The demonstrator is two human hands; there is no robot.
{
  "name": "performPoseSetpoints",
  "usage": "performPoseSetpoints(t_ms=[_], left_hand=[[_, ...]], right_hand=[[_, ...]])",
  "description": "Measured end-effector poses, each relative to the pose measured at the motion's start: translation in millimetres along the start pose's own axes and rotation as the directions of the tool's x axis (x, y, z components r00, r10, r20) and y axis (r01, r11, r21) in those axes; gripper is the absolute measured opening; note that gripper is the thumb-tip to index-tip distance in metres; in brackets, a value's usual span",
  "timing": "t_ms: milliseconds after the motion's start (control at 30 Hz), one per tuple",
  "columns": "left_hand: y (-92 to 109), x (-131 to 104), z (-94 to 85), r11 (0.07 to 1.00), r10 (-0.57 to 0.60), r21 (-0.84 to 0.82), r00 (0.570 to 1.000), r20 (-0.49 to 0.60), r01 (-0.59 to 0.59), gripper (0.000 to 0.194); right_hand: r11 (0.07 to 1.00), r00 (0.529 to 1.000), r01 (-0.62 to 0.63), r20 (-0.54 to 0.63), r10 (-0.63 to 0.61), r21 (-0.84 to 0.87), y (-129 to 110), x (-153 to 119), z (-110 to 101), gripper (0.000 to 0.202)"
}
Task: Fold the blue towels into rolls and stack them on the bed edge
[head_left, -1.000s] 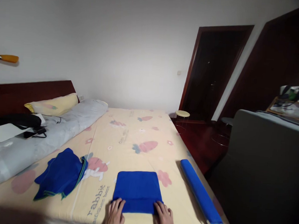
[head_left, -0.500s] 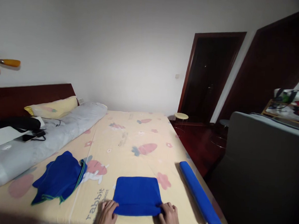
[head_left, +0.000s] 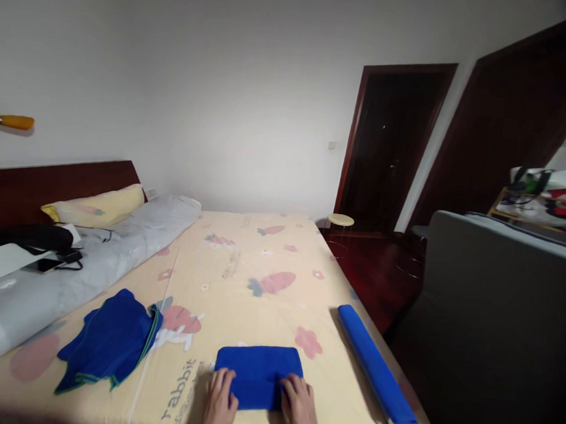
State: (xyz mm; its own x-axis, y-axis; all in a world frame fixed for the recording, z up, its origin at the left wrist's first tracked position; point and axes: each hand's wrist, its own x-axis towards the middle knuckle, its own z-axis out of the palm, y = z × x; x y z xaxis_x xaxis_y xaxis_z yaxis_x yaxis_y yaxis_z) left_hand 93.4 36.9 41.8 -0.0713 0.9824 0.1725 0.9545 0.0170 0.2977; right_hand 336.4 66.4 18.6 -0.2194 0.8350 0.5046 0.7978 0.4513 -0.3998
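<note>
Your two hands are working at one folded blue cloth, which is lying flat on the one bed, at its near side between two other blue pieces. Your left hand is touching the cloth's near left part and your right hand is touching its near right part. The fingers of both are curling, close together, with the tips resting on the fabric; whether either is pinching a layer, you cannot tell from this view.

One crumpled blue cloth with green edging is lying to the left, and one long blue bundle is lying to the right, along the bed's edge. Beyond, one yellow pillow and one grey quilt are resting near the headboard. Two stools are standing on the floor.
</note>
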Motion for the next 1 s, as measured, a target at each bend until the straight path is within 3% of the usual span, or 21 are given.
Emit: performPoseSetpoints(t_ms=[100, 167, 233, 300, 433, 533, 800, 900, 1000], left_hand=[[23.6, -7.8, 20.1, 0.986, 0.158, -0.079, 0.976, 0.147, -0.148, 0.059], [30.0, -11.0, 33.8, 0.990, 0.138, -0.061, 0.959, 0.248, -0.127, 0.065], [26.2, -11.8, 40.6, 0.995, 0.098, -0.013, 0.950, 0.297, -0.099, 0.068], [12.8, -11.5, 37.8, 0.996, 0.074, 0.028, 0.958, 0.277, -0.085, 0.067], [-27.0, -14.2, 15.4, 0.993, -0.009, 0.117, 0.985, 0.172, -0.011, 0.064], [-49.0, -18.1, 3.5, 0.988, 0.007, 0.149, 0.989, 0.145, -0.028, 0.064], [-51.0, -7.1, 4.1, 0.986, 0.062, 0.151, 0.995, 0.081, -0.074, 0.060], [-49.3, -4.1, -8.7, 0.991, 0.124, 0.050, 0.992, 0.031, -0.125, 0.053], [-48.7, -5.6, -25.4, 0.991, 0.117, -0.071, 0.993, 0.016, -0.116, 0.044]], right_hand=[[0.997, 0.988, 0.073, 0.132, -0.077, 0.032, -37.0, 2.4, 9.3, 0.038], [0.998, 0.974, 0.055, 0.219, -0.062, 0.038, -48.8, 1.4, 15.3, 0.042], [0.999, 0.962, 0.028, 0.271, -0.032, 0.020, -45.2, -2.2, 18.0, 0.044], [1.000, 0.962, -0.006, 0.274, 0.012, -0.023, -27.7, -8.2, 15.9, 0.047], [0.987, 0.970, -0.104, 0.206, 0.128, -0.125, 21.2, -23.5, 1.1, 0.050], [0.985, 0.976, -0.095, 0.181, 0.121, -0.145, 41.9, -30.2, -9.1, 0.049], [0.973, 0.979, -0.143, 0.119, 0.166, -0.182, 25.6, -9.0, -18.5, 0.040], [0.973, 0.981, -0.139, 0.110, 0.161, -0.182, 21.7, -0.3, -29.2, 0.034], [0.981, 0.963, -0.166, 0.197, 0.182, -0.096, 20.2, 3.6, -42.7, 0.024]])
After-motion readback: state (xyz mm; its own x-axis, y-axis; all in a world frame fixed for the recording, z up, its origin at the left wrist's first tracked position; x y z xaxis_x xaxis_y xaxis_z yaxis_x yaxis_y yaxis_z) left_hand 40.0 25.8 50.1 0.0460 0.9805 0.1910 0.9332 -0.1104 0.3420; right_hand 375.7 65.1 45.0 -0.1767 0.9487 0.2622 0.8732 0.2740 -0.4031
